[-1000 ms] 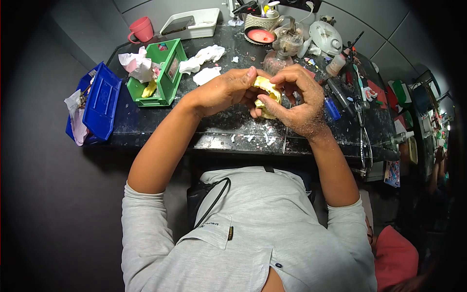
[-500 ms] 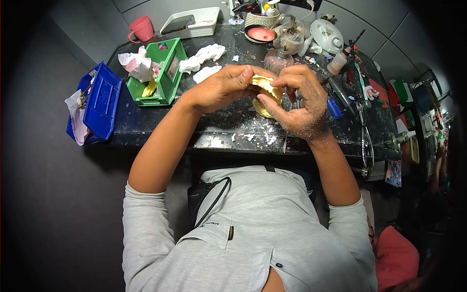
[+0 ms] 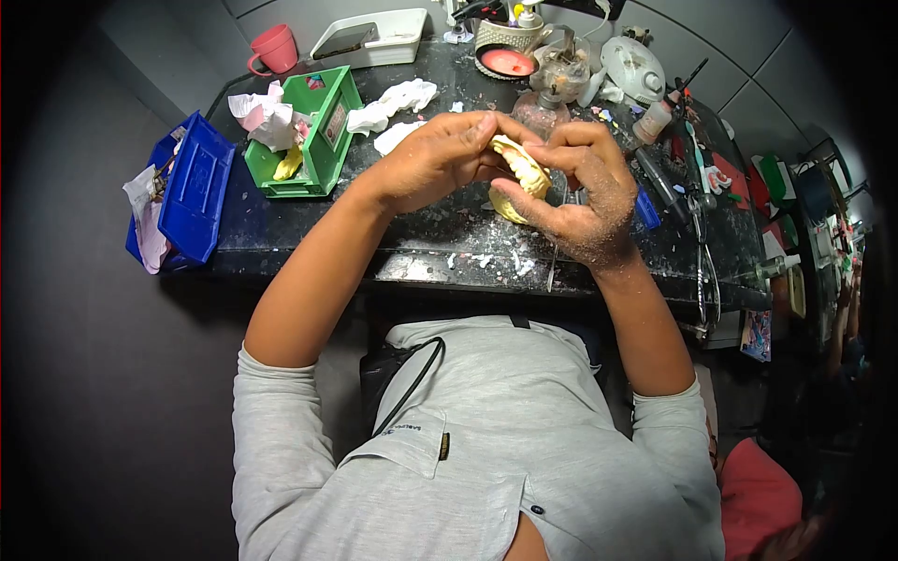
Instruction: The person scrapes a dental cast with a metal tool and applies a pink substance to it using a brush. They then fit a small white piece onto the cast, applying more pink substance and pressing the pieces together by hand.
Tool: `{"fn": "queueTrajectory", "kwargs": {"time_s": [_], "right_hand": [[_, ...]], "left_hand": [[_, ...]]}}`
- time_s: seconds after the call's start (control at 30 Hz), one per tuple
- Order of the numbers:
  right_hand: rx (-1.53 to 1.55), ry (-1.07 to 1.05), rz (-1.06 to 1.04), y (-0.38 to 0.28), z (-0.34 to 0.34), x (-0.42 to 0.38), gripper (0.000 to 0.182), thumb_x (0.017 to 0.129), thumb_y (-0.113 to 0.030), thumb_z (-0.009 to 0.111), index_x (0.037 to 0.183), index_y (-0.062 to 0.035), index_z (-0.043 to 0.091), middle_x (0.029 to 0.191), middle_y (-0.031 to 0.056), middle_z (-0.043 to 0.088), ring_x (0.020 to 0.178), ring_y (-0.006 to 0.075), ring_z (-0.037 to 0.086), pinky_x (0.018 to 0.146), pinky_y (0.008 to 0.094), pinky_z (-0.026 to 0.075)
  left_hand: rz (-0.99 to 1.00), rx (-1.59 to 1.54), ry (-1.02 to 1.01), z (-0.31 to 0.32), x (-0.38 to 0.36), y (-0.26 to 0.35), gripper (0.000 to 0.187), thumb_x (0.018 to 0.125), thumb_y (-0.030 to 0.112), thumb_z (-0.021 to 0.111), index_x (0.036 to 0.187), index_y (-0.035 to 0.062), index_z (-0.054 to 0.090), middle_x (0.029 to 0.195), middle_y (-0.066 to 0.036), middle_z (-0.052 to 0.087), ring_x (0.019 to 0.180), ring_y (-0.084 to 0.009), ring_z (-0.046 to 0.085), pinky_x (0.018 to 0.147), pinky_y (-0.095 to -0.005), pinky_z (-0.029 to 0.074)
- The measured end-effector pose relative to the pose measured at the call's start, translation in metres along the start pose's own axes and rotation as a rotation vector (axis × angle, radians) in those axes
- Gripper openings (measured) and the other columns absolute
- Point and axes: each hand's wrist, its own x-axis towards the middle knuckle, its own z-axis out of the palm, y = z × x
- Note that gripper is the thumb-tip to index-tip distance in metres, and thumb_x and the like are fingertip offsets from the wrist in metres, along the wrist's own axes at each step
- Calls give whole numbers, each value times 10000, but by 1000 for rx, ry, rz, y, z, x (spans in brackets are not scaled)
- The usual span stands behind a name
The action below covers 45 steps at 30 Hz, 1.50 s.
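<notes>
A pale yellow dental cast (image 3: 526, 171), with a curved row of teeth showing, is held up over the table's front part. My left hand (image 3: 444, 159) grips its left side, with the thumb on top. On the other side my right hand (image 3: 589, 192) pinches the cast between thumb and fingers; white dust coats this hand. Just below the held cast another yellow piece (image 3: 508, 208) shows, partly hidden by my right hand; whether the two touch I cannot tell.
Green bin (image 3: 327, 150) and blue bin (image 3: 195, 192) stand at left. Behind are a white tray (image 3: 398, 54), a pink mug (image 3: 274, 49) and a glass burner (image 3: 540, 114). Tools and a blue object (image 3: 646, 208) lie at right. A person's arm (image 3: 837, 323) shows far right.
The cast has tilted in my hands, so its row of teeth now shows more fully and runs down to the right. Both hands still hold it and have shifted only slightly.
</notes>
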Motion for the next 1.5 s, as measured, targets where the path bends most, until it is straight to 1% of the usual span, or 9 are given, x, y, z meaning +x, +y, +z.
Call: {"fn": "queueTrajectory", "kwargs": {"time_s": [0.07, 0.13, 0.17, 0.33, 0.63, 0.83, 1.1, 1.3, 1.5], "right_hand": [[-46, 26, -2, 1, 2, -1, 427, 635, -144, 905, 968, -18, 671, 916, 74, 586, 809, 159, 622, 683, 287, 553], [-4, 32, 16, 2, 5, -2, 422, 623, -158, 911, 921, -9, 651, 909, 83, 590, 814, 169, 631, 673, 293, 560], [-3, 31, 19, 1, 6, -1, 422, 623, -158, 911, 921, -9, 651, 909, 83, 590, 814, 169, 631, 673, 293, 560], [-41, 19, -76, 2, 12, -2, 436, 603, -163, 917, 891, 0, 633, 908, 91, 589, 792, 183, 637, 673, 289, 570], [-23, 9, -68, 1, 13, -1, 445, 596, -165, 920, 894, -4, 631, 913, 95, 595, 799, 189, 638, 675, 290, 569], [-31, -2, -52, 1, 14, -2, 447, 590, -156, 918, 886, -2, 621, 900, 98, 593, 789, 196, 635, 666, 293, 566], [-37, -5, -54, 3, 15, -3, 453, 586, -148, 918, 888, -2, 613, 881, 96, 592, 770, 192, 632, 650, 295, 560], [-47, -1, -50, 2, 17, -3, 449, 584, -148, 919, 884, -8, 616, 882, 95, 595, 766, 192, 638, 641, 295, 562], [-40, 5, -59, 3, 17, -3, 449, 582, -150, 920, 888, -13, 621, 883, 97, 601, 757, 196, 643, 635, 298, 563]], "left_hand": [[-16, -20, 45, 2, 0, 6, 517, 1004, 339, 458, 1299, -80, 521, 1209, -206, 623, 1154, -244, 597, 972, -350, 477], [39, -77, -31, 4, 0, 11, 586, 850, 202, 522, 1332, -129, 480, 1229, -241, 608, 1134, -252, 617, 1001, -355, 468], [42, -17, 56, 9, -2, 12, 679, 722, 156, 533, 1324, -152, 483, 1219, -270, 610, 1101, -255, 639, 1005, -349, 473], [95, 96, 114, 8, -1, 6, 620, 734, 125, 532, 1286, -157, 523, 1156, -264, 644, 1044, -251, 666, 959, -334, 510], [139, 182, 141, 1, -1, 0, 501, 783, 99, 557, 1214, -155, 583, 1106, -244, 669, 1008, -267, 680, 938, -375, 531], [152, 292, 148, 3, 0, 3, 444, 793, 133, 576, 1140, -138, 633, 1056, -220, 685, 979, -237, 684, 904, -333, 540], [138, 399, 193, 4, -1, 4, 414, 743, 140, 557, 1046, -116, 676, 975, -171, 704, 885, -179, 674, 826, -272, 529], [184, 241, 149, 2, 0, -1, 443, 710, 127, 534, 1045, -126, 675, 967, -185, 707, 875, -191, 674, 827, -270, 521], [167, 321, 190, 2, 0, -1, 459, 675, 114, 549, 1044, -126, 679, 960, -192, 710, 870, -198, 677, 823, -278, 525]]}}
